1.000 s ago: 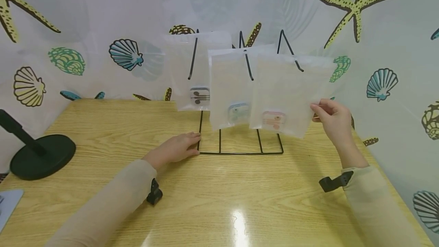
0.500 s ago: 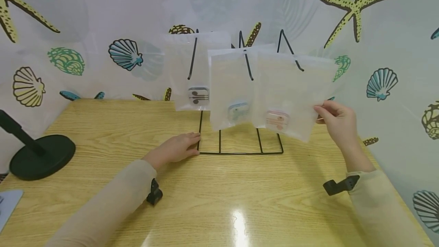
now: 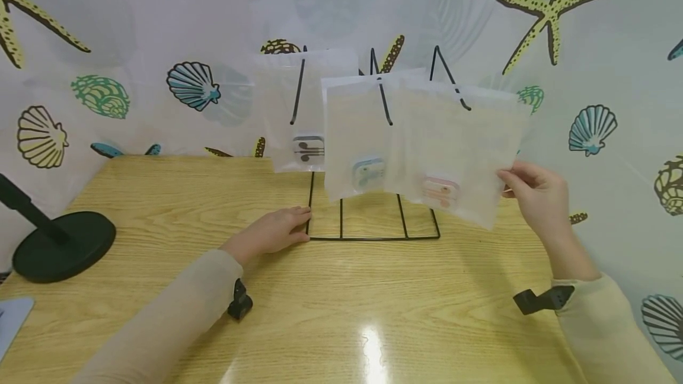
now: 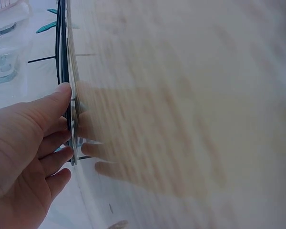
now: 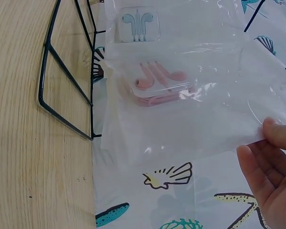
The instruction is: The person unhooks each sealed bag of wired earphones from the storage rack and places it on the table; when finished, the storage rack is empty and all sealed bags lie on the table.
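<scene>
My right hand (image 3: 539,194) pinches the right edge of a translucent plastic bag (image 3: 469,135) between thumb and fingers. Inside lies a flat clear case with pink earphones (image 5: 157,78). The bag hangs askew on the right prong of a black wire display rack (image 3: 373,239), its lower corner swung outward. A second bag (image 3: 352,129), with blue earphones (image 3: 368,175), hangs on the middle prong. On the left prong is a third bag (image 3: 277,105) holding dark earphones (image 3: 308,149). My left hand (image 3: 269,230) rests with extended fingers against the rack base's left front corner.
A round black stand base (image 3: 64,248) with a slanted post stands at the table's left. A pale flat object (image 3: 13,325) shows at the left edge. A patterned seashell sheet (image 3: 341,10) rises behind the wooden table (image 3: 320,313).
The right hand has moved right and slightly down, drawing the edge of the pink-earphone bag outward, so the bag tilts more. The left hand has stayed at the rack.
</scene>
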### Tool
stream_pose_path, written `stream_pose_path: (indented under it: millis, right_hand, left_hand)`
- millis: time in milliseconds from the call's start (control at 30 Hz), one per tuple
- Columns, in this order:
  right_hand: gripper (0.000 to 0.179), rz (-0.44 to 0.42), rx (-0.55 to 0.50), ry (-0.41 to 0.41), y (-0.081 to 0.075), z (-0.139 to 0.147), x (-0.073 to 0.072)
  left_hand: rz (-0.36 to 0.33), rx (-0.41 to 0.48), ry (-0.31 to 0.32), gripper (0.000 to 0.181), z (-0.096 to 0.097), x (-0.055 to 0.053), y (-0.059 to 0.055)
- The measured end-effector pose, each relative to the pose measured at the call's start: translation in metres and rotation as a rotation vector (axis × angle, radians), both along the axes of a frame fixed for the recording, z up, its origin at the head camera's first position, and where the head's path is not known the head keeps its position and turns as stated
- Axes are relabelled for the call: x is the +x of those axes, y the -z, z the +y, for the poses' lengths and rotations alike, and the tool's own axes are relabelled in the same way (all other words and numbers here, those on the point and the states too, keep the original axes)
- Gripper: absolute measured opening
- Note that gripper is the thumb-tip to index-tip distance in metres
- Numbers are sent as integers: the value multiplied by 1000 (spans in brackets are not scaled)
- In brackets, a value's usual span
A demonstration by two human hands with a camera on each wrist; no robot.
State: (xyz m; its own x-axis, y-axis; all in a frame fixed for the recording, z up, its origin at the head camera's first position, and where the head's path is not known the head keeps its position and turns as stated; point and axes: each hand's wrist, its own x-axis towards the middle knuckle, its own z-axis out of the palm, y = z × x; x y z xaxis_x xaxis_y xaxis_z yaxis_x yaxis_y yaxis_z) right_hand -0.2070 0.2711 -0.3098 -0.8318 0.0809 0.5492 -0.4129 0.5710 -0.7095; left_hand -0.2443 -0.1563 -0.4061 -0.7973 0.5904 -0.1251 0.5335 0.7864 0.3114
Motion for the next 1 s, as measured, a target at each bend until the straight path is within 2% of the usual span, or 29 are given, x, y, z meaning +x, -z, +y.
stream_pose_path:
  millis: [700,1000]
  right_hand:
    - [8,36,21,-12,-5,11,25]
    - [7,-37,36,-26,0,33,40]
  left_hand:
    - [16,17,7,57,0,2,0]
    - [17,18,3,57,1,2,-1]
